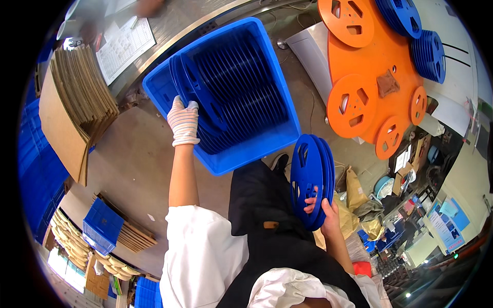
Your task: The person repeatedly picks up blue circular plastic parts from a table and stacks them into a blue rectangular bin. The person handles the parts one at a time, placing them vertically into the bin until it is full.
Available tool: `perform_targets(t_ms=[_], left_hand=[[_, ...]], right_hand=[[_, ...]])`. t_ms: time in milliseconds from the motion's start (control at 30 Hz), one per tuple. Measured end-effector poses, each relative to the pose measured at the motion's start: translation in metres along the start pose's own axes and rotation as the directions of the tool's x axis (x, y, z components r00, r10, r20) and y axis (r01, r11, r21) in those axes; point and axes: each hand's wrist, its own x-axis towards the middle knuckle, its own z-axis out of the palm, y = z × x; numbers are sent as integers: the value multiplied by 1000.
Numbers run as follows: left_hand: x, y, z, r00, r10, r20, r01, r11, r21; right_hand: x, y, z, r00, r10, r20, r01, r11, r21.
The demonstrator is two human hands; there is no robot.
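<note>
A blue plastic crate (285,84) stands in front of me, packed with rows of blue plastic reels (236,61) set on edge. My left hand (184,122), in a striped knit glove, is closed on the rim of the blue reels (194,82) at the crate's left end. These lean a little apart from the packed rows. At my right side, my bare right hand (329,215) grips a short stack of blue reels (309,179) held upright. Its fingers come through an opening in the near reel. The stack is clear of the crate.
Right of the crate is an orange turntable (393,110) with orange discs (352,105) and stacked blue reels (429,56). Cardboard sheets (64,118) stand at left, near a metal-edged table (174,23) with a printed sheet (126,49). Bags (354,187) lie at lower right.
</note>
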Motion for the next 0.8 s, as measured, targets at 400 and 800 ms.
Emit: perform_targets(t_ms=[400, 800], left_hand=[[3, -18, 30, 996, 15, 88, 2, 981, -194], [11, -29, 42, 910, -235, 340, 412, 594, -691]], right_hand=[[-2, 4, -3, 1000, -19, 14, 19, 1000, 12], [1, 4, -5, 1000, -24, 13, 24, 1000, 7]])
